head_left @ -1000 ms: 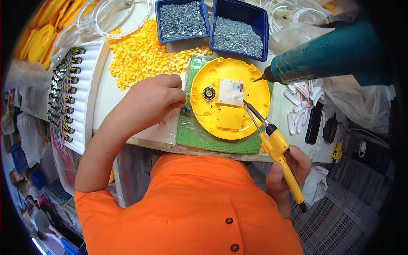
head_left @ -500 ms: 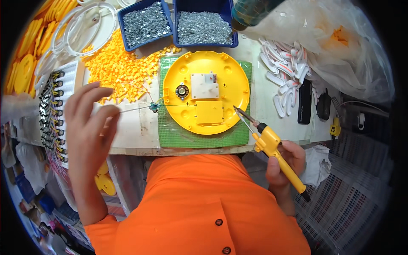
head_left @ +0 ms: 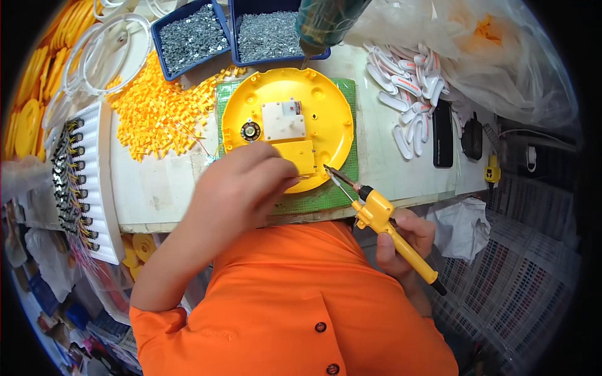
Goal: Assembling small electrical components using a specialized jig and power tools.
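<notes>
Clasping soldering iron (head_left: 380, 216): right hand (head_left: 414, 234) | left hand (head_left: 244, 182): curled over yellow casing (head_left: 329, 133), grip unclear

Two dark blue plastic bins (head_left: 282, 61) of small silvery metal parts stand side by side, with a loose heap of tiny yellow plastic pieces (head_left: 157, 119) near them. Thin white rings (head_left: 148, 46) lie to the left. Rightward, glossy white curved plastic pieces (head_left: 407, 81) lie beside a flat black rectangular object (head_left: 443, 135), near crumpled translucent plastic sheeting (head_left: 501, 81).
</notes>
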Motion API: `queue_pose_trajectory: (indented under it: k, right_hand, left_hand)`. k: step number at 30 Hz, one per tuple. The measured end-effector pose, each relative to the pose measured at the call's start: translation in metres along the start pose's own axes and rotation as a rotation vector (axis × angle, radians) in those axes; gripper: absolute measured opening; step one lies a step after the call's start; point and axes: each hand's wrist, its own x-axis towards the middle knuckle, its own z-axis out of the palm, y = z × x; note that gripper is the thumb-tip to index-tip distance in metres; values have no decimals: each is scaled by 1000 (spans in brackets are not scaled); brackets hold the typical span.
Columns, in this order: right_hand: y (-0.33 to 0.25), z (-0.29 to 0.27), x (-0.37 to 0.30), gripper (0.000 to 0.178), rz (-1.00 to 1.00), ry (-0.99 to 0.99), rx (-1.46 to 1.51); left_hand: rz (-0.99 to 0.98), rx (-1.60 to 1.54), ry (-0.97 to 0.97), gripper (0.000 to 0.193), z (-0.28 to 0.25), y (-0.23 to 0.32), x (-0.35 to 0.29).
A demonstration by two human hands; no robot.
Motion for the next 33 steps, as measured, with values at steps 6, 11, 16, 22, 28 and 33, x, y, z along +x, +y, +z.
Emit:
queue_pose_trajectory:
  k: [6,11,16,22,28,33]
  right_hand:
    - [3,1,-1,43,-47,16,-69]
    - [2,1,-6,44,-9,12,-202]
    - [3,4,3,44,-127,-6,-240]
    - [2,7,6,41,-120,-29,-214]
    - [2,5,12,40,-166,-65,-215]
    - [5,-2,7,48,-157,-230,-125]
  left_hand:
    - [15,122,8,13,42,-11,-1]
    - [85,237,137,13,51,-12,1]
    - [40,274,166,14,57,-13,-2]
    - [39,295,179,13,59,-14,-3]
    - [44,321,186,13,61,-15,-4]
    - [45,341,186,13,63,-15,-3]
